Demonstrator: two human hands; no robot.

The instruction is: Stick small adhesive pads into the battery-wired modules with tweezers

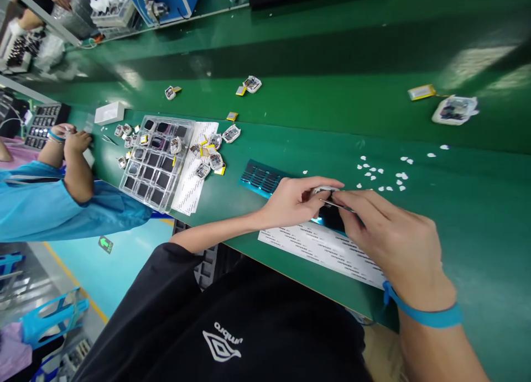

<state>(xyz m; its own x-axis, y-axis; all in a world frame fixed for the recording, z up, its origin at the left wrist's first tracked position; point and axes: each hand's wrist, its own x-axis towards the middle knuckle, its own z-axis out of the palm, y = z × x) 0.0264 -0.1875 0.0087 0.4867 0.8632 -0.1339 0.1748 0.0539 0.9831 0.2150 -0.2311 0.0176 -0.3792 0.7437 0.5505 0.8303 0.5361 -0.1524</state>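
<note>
Over the green bench (pixel 290 150) our left hand (pixel 296 202) pinches 1 small white part (pixel 324 191) steady above the label sheet (pixel 323 248), while our right hand (pixel 390 238) grips tweezers (pixel 338 205), tip at it.

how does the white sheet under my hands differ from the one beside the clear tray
The sheet under the hands lies lengthwise along the bench edge with nothing loose on it; the sheet by the tray runs across the bench, and small white parts lie on its far end. Both are white with rows of small dark marks.
</note>
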